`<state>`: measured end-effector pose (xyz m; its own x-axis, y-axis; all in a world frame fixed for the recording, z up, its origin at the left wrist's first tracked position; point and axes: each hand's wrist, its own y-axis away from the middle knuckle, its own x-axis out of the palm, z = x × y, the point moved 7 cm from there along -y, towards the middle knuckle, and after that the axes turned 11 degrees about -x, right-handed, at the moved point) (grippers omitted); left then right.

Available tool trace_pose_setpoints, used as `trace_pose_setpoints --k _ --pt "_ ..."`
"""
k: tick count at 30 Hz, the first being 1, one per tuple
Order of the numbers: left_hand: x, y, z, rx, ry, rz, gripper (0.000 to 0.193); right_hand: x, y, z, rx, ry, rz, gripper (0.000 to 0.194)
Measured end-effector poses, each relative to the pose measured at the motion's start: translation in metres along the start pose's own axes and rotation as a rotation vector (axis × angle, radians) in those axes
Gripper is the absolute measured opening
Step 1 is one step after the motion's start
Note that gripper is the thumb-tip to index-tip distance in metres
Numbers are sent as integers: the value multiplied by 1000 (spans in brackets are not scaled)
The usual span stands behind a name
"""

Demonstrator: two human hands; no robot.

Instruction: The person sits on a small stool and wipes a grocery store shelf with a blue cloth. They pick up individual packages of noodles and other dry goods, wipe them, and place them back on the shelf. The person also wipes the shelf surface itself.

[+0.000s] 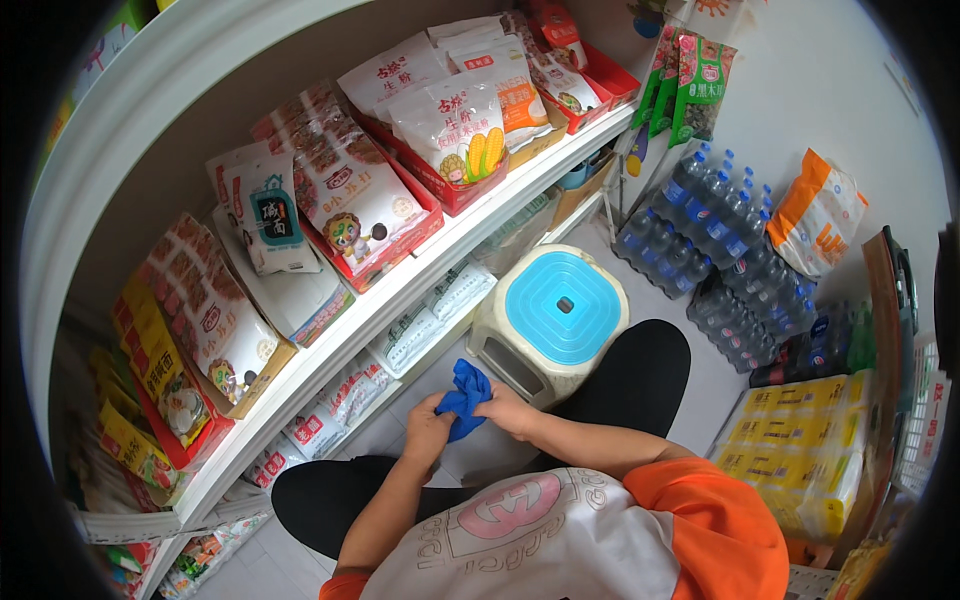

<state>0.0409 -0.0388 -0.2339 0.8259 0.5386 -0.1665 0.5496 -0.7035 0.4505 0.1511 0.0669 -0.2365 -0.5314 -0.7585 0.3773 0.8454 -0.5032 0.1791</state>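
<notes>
A crumpled blue cloth (471,390) is held between my two hands, above the floor and between my bent knees. My left hand (430,429) grips its left edge, and my right hand (508,409) pinches its right side. Just beyond the cloth stands a cream plastic stool with a blue top (568,307). To the left, a white shelf (330,322) carries bags of starch (457,135) and other packaged dry goods in red and brown cardboard trays. The lower shelf level holds white packets (409,337).
Shrink-wrapped packs of dark drink bottles (705,210) are stacked at the upper right, beside an orange and white bag (817,214). Yellow packages (795,450) are piled at the right. Green packets (699,90) hang near the wall.
</notes>
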Motion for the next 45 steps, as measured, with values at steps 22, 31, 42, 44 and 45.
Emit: trace_pose_setpoints --k 22,31,42,44,45 --pt "-17 -5 10 -19 335 -154 18 -19 -11 13 4 -157 -158 53" --pt "-25 -7 2 88 384 -187 14 -22 1 8 169 -8 -285 61" --pt "-24 -7 9 -75 433 -107 26 -28 1 40 85 -419 -43 44" --pt "-27 -7 12 -84 422 -97 28 -56 -1 55 137 -402 -149 52" --pt "-27 -7 13 -96 369 -93 29 -64 -3 64 94 -425 -186 60"
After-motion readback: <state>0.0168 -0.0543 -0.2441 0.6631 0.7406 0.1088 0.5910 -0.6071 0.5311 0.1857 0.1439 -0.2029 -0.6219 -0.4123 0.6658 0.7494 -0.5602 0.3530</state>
